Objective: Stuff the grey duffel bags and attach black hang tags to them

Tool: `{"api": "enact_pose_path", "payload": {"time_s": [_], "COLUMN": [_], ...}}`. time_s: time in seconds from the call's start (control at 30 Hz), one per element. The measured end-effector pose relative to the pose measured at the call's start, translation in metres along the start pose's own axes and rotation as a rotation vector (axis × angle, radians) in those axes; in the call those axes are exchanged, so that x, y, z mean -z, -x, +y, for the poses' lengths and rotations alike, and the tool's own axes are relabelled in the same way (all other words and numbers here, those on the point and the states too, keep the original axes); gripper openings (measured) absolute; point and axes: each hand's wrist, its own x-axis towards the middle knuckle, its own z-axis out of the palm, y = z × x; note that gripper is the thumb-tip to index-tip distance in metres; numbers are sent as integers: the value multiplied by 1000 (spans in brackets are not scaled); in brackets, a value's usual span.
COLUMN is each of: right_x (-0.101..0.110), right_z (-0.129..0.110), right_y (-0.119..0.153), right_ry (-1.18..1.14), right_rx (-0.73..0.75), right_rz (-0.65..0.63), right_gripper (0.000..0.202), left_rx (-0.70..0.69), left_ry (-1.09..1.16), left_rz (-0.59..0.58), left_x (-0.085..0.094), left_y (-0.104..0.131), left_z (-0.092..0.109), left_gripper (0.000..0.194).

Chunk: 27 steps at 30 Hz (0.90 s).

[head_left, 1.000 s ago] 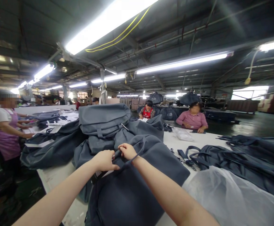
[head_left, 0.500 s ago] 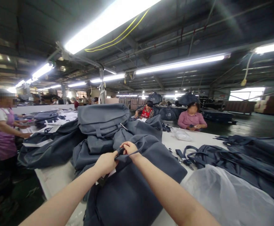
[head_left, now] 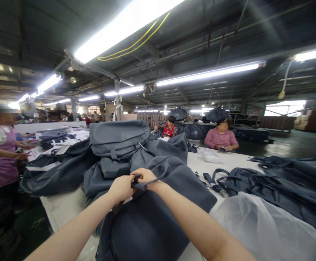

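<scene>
A large dark blue-grey bag lies in front of me on the white table. Above its near part my left hand and my right hand meet, fingers closed on a dark strap that loops up to the right. What exactly lies between the fingertips is small and partly hidden. A white and black tag hangs under my left hand. Just beyond my hands, more bags of the same colour are piled, a folded one on top.
Clear plastic lies at the right, beside a heap of dark bags. Loose straps and clips are on the table. People sit across it, and another person in a purple apron stands at the left.
My right hand has moved slightly down and left, closer against my left hand, and its fingers are more curled over the strap. The bags have hardly moved.
</scene>
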Motion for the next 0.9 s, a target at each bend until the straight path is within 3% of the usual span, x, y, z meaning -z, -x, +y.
{"api": "enact_pose_path", "payload": {"time_s": [0.23,0.4,0.6,0.7,0.9], "right_x": [-1,1,-5,-5,4], "right_z": [-7,-6,1,9,24], "right_y": [-2,3,5,2,11], "right_ry": [192,173,-163,-408,-767], "right_rx": [-15,-69,-176,-268,-355], "right_rz": [-18,-13,90,100,55], "right_gripper": [28,17,6,18,25], "left_rx": [-23,7,21,27,265], "left_ry": [25,76,227,388,668], "left_rz": [31,50,28,-13,-88], "left_x": [-3,-7,-12,-16,-25], "left_y": [1,-1,-6,-13,-23], "left_z": [-4,-6,-13,-24,-45], "left_gripper": [42,36,25,29,42]}}
